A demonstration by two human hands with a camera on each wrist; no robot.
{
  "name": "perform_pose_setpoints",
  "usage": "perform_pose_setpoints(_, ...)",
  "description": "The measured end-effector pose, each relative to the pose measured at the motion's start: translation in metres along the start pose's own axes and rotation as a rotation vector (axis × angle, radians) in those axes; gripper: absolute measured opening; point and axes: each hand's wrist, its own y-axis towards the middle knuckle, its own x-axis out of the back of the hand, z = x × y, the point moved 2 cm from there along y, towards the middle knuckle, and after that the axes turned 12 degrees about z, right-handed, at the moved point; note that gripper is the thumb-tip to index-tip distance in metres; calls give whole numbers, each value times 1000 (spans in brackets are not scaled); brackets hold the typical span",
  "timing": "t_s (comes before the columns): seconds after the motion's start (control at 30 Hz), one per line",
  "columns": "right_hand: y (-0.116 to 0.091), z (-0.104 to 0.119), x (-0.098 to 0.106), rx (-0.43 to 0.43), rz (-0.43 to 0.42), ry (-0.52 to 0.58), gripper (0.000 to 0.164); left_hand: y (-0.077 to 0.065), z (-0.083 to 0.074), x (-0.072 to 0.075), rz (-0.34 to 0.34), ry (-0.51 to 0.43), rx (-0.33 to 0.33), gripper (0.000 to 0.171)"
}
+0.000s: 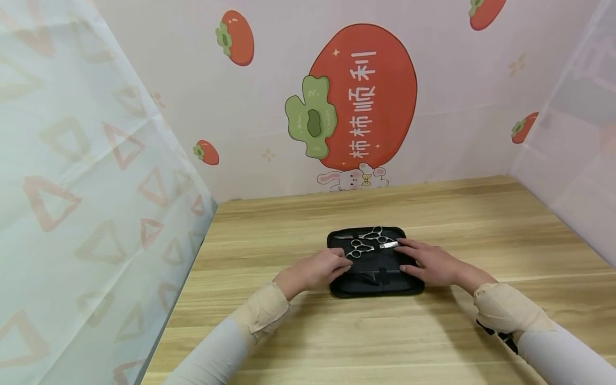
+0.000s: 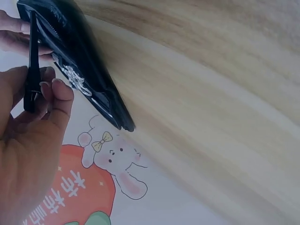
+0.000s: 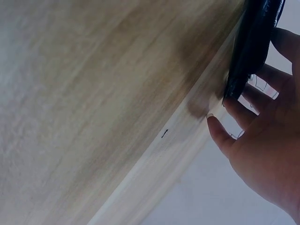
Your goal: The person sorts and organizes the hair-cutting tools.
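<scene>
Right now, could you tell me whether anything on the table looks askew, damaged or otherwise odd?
Nothing stands out. The black case lies open and flat on the wooden table, two pairs of scissors in it. The left hand and right hand rest on its sides.

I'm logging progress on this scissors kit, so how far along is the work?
Done: the black case lies open on the wooden table, two pairs of scissors in its upper half. In hand: the left hand touches a scissor handle; the right hand rests flat on the case. Left: neither pair is lifted out.
</scene>
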Motion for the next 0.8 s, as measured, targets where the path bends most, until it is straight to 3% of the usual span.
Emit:
perform_pose_setpoints(0.2,-1,1,1,-5,5,4,55,-2,3,3,-48,-8,-34,19)
perform_pose_setpoints(0.57,-1,2,1,-13,6,-2,55,-2,6,4,-25,-22,-42,13)
perform_pose_setpoints(0.8,-1,2,0,-20,4,-5,56,4,2,3,-19,19,-57,10)
